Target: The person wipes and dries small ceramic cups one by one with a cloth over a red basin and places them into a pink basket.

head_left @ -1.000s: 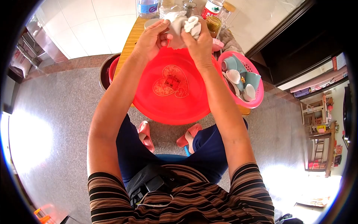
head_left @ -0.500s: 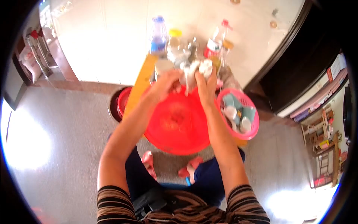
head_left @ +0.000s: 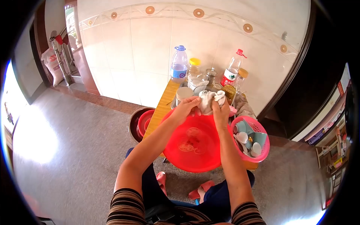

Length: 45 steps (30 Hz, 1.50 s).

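A crumpled white cloth (head_left: pixel 206 102) is bunched between my two hands, over the far rim of a red basin (head_left: pixel 174 152). My left hand (head_left: pixel 188 108) is closed at the cloth's left side, thumb and forefinger pinching it. On the other side my right hand (head_left: pixel 220 110) grips the cloth, with some folds standing up above the fingers. Whether anything is wrapped inside the cloth cannot be seen. Some water with reddish bits lies in the basin. Just beyond my left hand is a jar with a pale lid (head_left: pixel 184 93).
Bottles and jars, among them a blue-capped bottle (head_left: pixel 179 65) and a red-capped bottle (head_left: pixel 231 69), line the back of the wooden table (head_left: pixel 162 108). At right, a pink basket (head_left: pixel 265 148) holds cups and other dishes. Red basins (head_left: pixel 144 122) sit at floor level on the left.
The camera view has tilted up, so the table and hands appear lower and further right. Both hands stay at the white cloth, whose hanging end is now gathered up.
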Available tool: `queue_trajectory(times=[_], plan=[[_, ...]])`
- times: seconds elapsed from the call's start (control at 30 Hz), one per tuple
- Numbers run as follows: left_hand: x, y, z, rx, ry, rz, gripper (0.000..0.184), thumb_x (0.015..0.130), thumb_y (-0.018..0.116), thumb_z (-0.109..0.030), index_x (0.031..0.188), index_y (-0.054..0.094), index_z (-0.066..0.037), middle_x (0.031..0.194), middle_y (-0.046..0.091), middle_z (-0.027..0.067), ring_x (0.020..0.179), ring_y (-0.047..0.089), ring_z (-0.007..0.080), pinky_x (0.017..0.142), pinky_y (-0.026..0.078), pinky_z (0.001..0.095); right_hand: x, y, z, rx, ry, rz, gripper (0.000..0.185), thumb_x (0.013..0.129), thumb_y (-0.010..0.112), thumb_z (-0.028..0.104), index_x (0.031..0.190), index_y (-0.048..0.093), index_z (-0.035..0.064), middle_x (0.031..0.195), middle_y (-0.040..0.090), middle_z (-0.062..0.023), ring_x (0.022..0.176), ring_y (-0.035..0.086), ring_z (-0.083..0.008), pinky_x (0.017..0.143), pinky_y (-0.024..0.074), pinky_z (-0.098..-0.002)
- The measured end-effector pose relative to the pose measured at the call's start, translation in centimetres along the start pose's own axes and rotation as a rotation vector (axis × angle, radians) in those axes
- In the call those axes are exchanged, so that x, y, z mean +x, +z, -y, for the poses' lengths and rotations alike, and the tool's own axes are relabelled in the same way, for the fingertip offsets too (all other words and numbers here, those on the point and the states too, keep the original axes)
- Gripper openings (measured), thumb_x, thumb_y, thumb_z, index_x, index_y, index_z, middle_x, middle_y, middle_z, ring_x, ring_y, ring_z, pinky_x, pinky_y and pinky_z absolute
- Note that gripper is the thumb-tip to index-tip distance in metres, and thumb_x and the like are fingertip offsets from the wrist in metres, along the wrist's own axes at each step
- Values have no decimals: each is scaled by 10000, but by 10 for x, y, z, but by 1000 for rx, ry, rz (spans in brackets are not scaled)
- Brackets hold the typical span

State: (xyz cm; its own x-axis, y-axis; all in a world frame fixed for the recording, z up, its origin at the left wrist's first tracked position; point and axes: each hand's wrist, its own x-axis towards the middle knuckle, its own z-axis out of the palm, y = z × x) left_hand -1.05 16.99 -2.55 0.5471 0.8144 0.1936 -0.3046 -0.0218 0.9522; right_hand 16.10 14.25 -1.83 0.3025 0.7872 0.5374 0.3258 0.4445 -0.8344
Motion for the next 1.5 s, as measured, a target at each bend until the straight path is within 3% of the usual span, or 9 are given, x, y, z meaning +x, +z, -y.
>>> queue_trajectory(times=[0.27,0.43,0.67,0.73,0.8,0.97,1.2,1.33,1.5], plan=[[13,-8,14,-384,4,-112,188,958,511,-247,1001,624,-104,799,646,-1,594,595,74,476,426,184,-14,13,20,-364,-487,-10,356,714,698,141,1054,597,123,1005,556,-120,930,574,-327,777,475,-388],[0,10,-2,69,61,-58,238,958,498,-228,1065,646,-75,851,681,4,702,650,67,509,410,169,-10,10,27,-425,-593,-123,278,714,687,156,979,635,92,974,556,-119,877,567,-329,767,463,-398],[-2,14,0,174,61,-53,247,958,509,-250,1104,650,-109,800,643,-59,684,600,28,551,390,165,-1,-2,1,-99,-33,-112,253,747,654,208,912,615,21,917,579,-138,858,587,-291,717,458,-371],[2,8,7,184,51,-86,236,958,504,-237,1089,653,-110,794,637,-63,658,574,22,551,389,163,-6,2,9,-151,-111,-122,247,721,677,198,922,632,61,933,581,-99,875,590,-279,707,474,-370],[5,3,12,193,38,-121,227,957,499,-224,1075,657,-111,787,630,-67,632,548,17,551,387,161,-10,10,18,-391,-478,-40,257,677,716,186,912,637,117,937,575,-58,885,588,-268,713,491,-371],[3,6,0,-215,-65,-382,152,939,524,-203,974,639,-110,714,564,-65,540,455,19,467,319,172,-16,14,23,-432,-390,37,342,641,745,180,961,626,169,908,560,-43,883,590,-268,710,501,-380],[4,-4,-2,-550,-74,-157,158,918,566,-247,817,539,-129,646,494,-35,457,383,45,404,246,191,-7,9,-1,-110,-160,4,309,727,689,160,1004,603,56,915,641,-127,847,635,-289,735,489,-343],[2,2,-1,-296,-84,-66,149,921,563,-253,843,561,-126,672,534,-33,466,423,48,409,263,187,2,5,-8,176,2,-61,284,760,653,185,986,616,17,892,645,-139,828,635,-253,738,484,-340],[3,6,5,52,-7,-132,206,964,506,-265,1009,635,-112,765,619,-43,595,543,19,465,328,159,-11,11,20,-219,-272,-83,292,729,703,216,964,633,59,887,603,-102,813,618,-279,712,489,-364]])
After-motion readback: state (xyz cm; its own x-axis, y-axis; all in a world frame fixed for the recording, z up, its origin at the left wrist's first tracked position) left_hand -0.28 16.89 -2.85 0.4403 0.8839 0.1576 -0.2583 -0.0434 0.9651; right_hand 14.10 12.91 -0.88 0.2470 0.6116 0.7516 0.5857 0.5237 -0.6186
